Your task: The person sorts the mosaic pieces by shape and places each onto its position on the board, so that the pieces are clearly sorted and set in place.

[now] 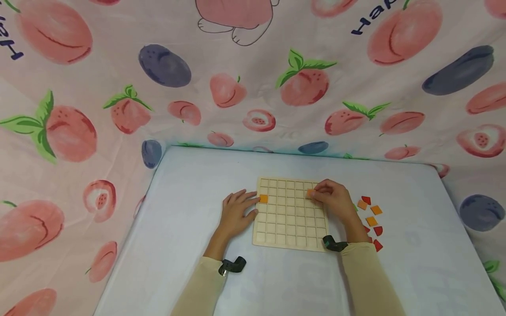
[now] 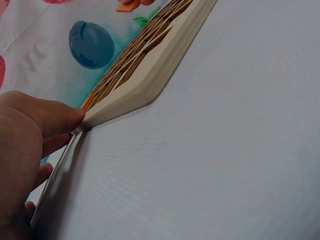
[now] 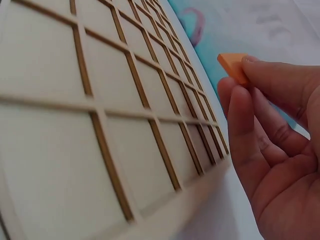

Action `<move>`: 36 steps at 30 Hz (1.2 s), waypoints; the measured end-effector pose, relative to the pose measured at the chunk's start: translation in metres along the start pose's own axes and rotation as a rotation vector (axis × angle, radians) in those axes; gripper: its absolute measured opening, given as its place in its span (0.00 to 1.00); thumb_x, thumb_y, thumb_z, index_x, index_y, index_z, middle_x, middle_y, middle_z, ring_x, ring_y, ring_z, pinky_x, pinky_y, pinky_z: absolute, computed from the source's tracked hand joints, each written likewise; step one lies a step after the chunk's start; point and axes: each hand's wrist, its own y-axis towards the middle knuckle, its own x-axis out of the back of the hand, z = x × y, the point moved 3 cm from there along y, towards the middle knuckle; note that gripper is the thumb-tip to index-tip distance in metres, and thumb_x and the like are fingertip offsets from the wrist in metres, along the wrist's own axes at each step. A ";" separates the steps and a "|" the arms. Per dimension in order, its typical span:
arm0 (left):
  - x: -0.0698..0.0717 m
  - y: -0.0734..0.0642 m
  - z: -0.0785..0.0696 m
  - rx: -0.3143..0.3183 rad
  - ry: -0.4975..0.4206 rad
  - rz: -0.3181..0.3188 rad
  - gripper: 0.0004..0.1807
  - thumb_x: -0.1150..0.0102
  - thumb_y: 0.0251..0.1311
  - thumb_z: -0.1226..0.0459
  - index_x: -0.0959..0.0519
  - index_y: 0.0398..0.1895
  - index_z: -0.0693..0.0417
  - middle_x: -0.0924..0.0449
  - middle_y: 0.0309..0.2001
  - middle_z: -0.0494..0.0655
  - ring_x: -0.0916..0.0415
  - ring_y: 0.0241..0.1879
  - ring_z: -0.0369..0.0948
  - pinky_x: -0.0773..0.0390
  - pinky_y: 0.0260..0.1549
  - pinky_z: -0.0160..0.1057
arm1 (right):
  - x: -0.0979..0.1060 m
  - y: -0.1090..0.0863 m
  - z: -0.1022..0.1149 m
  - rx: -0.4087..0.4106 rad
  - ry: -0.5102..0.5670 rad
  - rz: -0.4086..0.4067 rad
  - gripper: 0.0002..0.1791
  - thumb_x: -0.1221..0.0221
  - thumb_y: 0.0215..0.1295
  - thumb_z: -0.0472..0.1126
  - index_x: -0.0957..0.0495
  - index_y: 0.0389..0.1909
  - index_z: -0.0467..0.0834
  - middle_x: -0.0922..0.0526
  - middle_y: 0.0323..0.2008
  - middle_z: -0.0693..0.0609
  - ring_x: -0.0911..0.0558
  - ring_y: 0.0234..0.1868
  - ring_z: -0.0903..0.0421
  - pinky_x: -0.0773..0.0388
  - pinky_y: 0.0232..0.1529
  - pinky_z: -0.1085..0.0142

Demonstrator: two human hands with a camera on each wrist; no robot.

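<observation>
A pale wooden grid board point(image 1: 290, 216) lies on the white table. One orange square tile point(image 1: 263, 199) sits in a cell by its left edge, near the top. My left hand point(image 1: 234, 216) rests at that edge with fingers spread, and in the left wrist view the thumb point(image 2: 65, 117) touches the board's side. Above the board's upper right part, my right hand point(image 1: 335, 201) pinches another orange square tile point(image 3: 232, 66) between thumb and fingertips. The right wrist view shows this tile raised over the grid, tilted.
Right of the board lie several loose pieces: orange square tiles point(image 1: 371, 220) and red pieces point(image 1: 377, 245) with a curved side. A bit of green shows beside the right wrist, mostly hidden. A fruit-print cloth point(image 1: 261, 96) hangs behind the table and along its sides.
</observation>
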 end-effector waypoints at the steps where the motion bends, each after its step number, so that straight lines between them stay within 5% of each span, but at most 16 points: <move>1: 0.000 0.000 0.000 0.002 -0.001 0.003 0.22 0.39 0.68 0.55 0.19 0.64 0.41 0.25 0.70 0.38 0.39 0.76 0.47 0.49 0.72 0.63 | -0.003 0.000 0.001 0.003 0.010 0.005 0.18 0.30 0.63 0.49 0.18 0.45 0.40 0.13 0.38 0.48 0.17 0.37 0.65 0.23 0.42 0.71; 6: 0.001 0.000 0.000 0.010 -0.006 0.012 0.22 0.40 0.68 0.54 0.19 0.64 0.40 0.26 0.70 0.37 0.39 0.76 0.47 0.49 0.72 0.63 | -0.019 -0.001 0.017 -0.006 0.086 0.079 0.17 0.32 0.66 0.43 0.20 0.48 0.35 0.15 0.44 0.39 0.15 0.39 0.61 0.20 0.44 0.71; 11: 0.001 0.000 -0.001 0.008 -0.007 0.009 0.22 0.40 0.68 0.55 0.19 0.64 0.41 0.26 0.70 0.38 0.39 0.76 0.47 0.49 0.72 0.63 | -0.037 0.007 0.013 0.004 0.187 0.128 0.16 0.34 0.67 0.37 0.21 0.51 0.33 0.16 0.43 0.40 0.14 0.38 0.59 0.14 0.43 0.67; 28: 0.001 0.000 0.001 -0.002 -0.010 0.001 0.21 0.40 0.68 0.55 0.19 0.64 0.41 0.25 0.70 0.39 0.39 0.75 0.48 0.49 0.72 0.63 | -0.091 0.020 0.029 0.040 0.353 0.202 0.15 0.31 0.64 0.38 0.18 0.47 0.34 0.14 0.40 0.42 0.12 0.36 0.53 0.12 0.42 0.61; 36: 0.000 0.000 0.001 -0.020 -0.005 -0.007 0.22 0.39 0.67 0.55 0.19 0.64 0.42 0.25 0.70 0.39 0.38 0.75 0.48 0.48 0.71 0.64 | -0.099 0.021 0.022 0.013 0.292 0.180 0.15 0.29 0.63 0.45 0.16 0.44 0.39 0.13 0.35 0.46 0.15 0.31 0.55 0.15 0.35 0.64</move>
